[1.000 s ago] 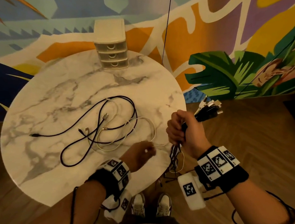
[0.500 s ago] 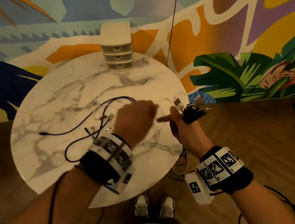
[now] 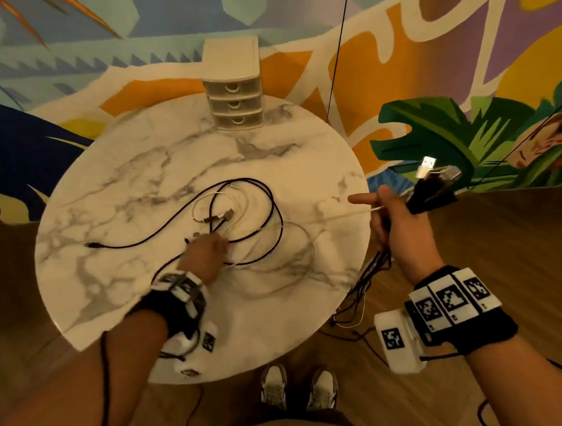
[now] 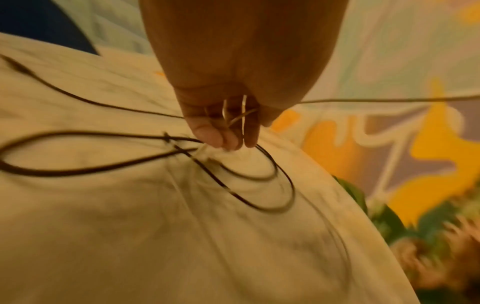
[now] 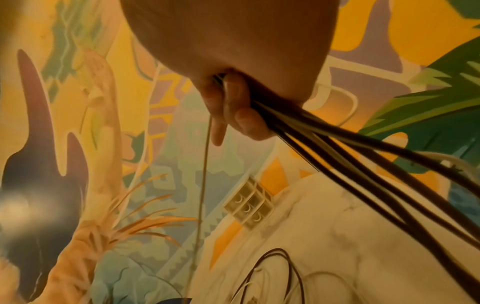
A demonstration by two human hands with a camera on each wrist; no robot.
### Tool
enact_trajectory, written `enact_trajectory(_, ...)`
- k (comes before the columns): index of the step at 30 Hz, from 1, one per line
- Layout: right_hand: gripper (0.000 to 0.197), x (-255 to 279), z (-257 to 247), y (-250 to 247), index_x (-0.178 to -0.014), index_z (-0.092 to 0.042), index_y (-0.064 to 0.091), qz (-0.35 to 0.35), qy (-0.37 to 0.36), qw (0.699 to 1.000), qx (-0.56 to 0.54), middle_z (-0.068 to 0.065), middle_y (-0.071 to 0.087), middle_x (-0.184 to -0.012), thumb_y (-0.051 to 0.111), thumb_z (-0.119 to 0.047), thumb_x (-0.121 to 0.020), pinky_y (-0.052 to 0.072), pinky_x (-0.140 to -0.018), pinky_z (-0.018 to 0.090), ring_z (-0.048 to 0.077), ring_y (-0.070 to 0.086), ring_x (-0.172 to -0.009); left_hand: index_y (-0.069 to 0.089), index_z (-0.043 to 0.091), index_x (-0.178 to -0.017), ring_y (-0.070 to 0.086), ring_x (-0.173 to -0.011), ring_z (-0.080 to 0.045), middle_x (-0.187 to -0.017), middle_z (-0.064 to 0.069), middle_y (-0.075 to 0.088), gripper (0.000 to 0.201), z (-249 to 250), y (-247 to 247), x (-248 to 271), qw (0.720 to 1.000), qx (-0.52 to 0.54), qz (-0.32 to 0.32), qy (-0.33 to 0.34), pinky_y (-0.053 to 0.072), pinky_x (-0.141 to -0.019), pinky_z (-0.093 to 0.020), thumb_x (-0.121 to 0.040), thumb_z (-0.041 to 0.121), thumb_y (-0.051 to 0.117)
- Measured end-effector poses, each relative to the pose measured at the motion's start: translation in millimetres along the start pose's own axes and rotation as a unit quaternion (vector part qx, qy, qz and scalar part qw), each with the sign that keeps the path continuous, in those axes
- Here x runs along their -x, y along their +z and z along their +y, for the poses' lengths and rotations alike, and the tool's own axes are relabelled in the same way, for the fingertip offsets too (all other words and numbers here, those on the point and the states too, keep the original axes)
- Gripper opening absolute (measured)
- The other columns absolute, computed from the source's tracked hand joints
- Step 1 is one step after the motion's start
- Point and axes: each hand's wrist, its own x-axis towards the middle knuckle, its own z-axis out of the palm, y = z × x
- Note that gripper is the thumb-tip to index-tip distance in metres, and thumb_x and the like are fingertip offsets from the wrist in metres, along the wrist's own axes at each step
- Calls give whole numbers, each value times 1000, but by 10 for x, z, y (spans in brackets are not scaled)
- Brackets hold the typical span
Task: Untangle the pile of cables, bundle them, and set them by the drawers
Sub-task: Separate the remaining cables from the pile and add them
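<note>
Black cables (image 3: 274, 210) and a white cable (image 3: 200, 201) lie looped together in the middle of the round marble table (image 3: 127, 178). My left hand (image 3: 220, 248) is down on this pile. In the left wrist view its fingers (image 4: 215, 137) curl round strands of the white cable (image 4: 242, 117), and one strand runs off taut to the right. My right hand (image 3: 387, 215) grips a bundle of cables (image 3: 430, 193) beyond the table's right edge, plugs sticking up, index finger pointing left. The bundle's tails (image 5: 350, 156) hang below the fist. The small cream drawers (image 3: 233, 91) stand at the table's far edge.
My shoes (image 3: 298, 388) stand on the wooden floor under the table's near edge. A painted mural wall rises behind the table, and a thin dark cord (image 3: 337, 55) hangs in front of it. Loose cable ends (image 3: 350, 319) dangle by the table's right rim.
My left hand rose from the table's front edge towards the right hand, then dropped onto the cable pile. The right hand has stretched its index finger out.
</note>
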Motion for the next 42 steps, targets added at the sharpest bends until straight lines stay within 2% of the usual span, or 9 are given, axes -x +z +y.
enact_trajectory(5, 51, 9, 42, 28, -92, -10, 73, 20, -11, 999, -34, -1, 31, -42, 32, -38, -102, 26, -39, 22, 11, 27, -38, 63, 6, -76, 54, -66, -20, -71, -8, 63, 38, 165, -638, -97, 939, 215, 267, 28, 35, -64, -26, -98, 27, 41)
enact_trajectory(8, 58, -49, 40, 34, -89, 4, 69, 52, -5, 997, -54, 3, 31, -45, 33, -40, -102, 25, -39, 22, 12, 27, -38, 62, 7, -75, 58, -68, -23, -71, -9, 63, 38, 124, -568, -84, 973, 133, 182, 49, 45, -68, -32, -97, 31, 42)
enact_trajectory(11, 62, -79, 10, 19, -82, 13, 62, 89, 7, 995, -52, -4, 33, -39, 37, -40, -100, 26, -41, 25, 13, 30, -36, 64, 8, -81, 62, -76, -33, -80, -15, 67, 37, -197, -534, -163, 994, 54, 93, -18, 52, -73, -44, -96, 35, 44)
enact_trajectory(16, 66, -66, -92, 19, -40, -21, 63, 167, 44, 980, -103, -8, 36, -32, 40, -35, -100, 27, -41, 22, 5, 31, -32, 64, 6, -76, 61, -62, -31, -75, -18, 67, 39, -207, -682, -180, 965, 192, 164, -69, 53, -62, -35, -97, 31, 42)
enact_trajectory(21, 49, -16, 16, 66, -81, -18, 72, 95, 0, 995, -26, -7, 36, -41, 33, -40, -102, 27, -40, 19, 7, 30, -38, 64, 11, -73, 58, -66, -26, -62, -5, 59, 44, 408, -920, 35, 953, 130, 267, 63, 46, -66, -35, -97, 39, 39)
enact_trajectory(27, 46, 129, -190, 418, -85, -5, 69, -79, -1, 995, 56, -2, 46, -45, 35, -30, -102, 31, -41, 18, 8, 36, -38, 50, 23, -77, 60, -77, -29, -81, -5, 64, 30, 1086, -879, 442, 954, -155, 165, 198, 38, -58, -32, -98, 40, 36)
enact_trajectory(32, 47, 163, -150, 674, -54, -18, 47, -115, 19, 980, 161, 2, 48, -46, 42, -31, -99, 39, -56, 22, 10, 47, -46, 56, 21, -96, 61, -73, -23, -87, 2, 60, 19, 1291, -618, 566, 919, -276, 123, 252, 41, -54, -32, -97, 25, 38)
enact_trajectory(38, 34, 76, -105, 641, -72, -11, 63, -78, 12, 990, 117, 0, 47, -48, 42, -20, -98, 35, -45, 16, 4, 41, -38, 50, 19, -105, 54, -68, -21, -87, 1, 57, 16, 1063, -194, 595, 958, -115, 69, 253, 43, -58, -37, -98, 27, 37)
enact_trajectory(42, 35, -11, -237, 501, -81, -3, 66, -5, -19, 998, 53, 9, 42, -50, 38, -15, -99, 27, -38, 16, 4, 35, -35, 62, 12, -92, 63, -85, -31, -95, -15, 67, 17, 307, -21, 296, 996, 60, -35, 57, 46, -68, -30, -95, 12, 45)
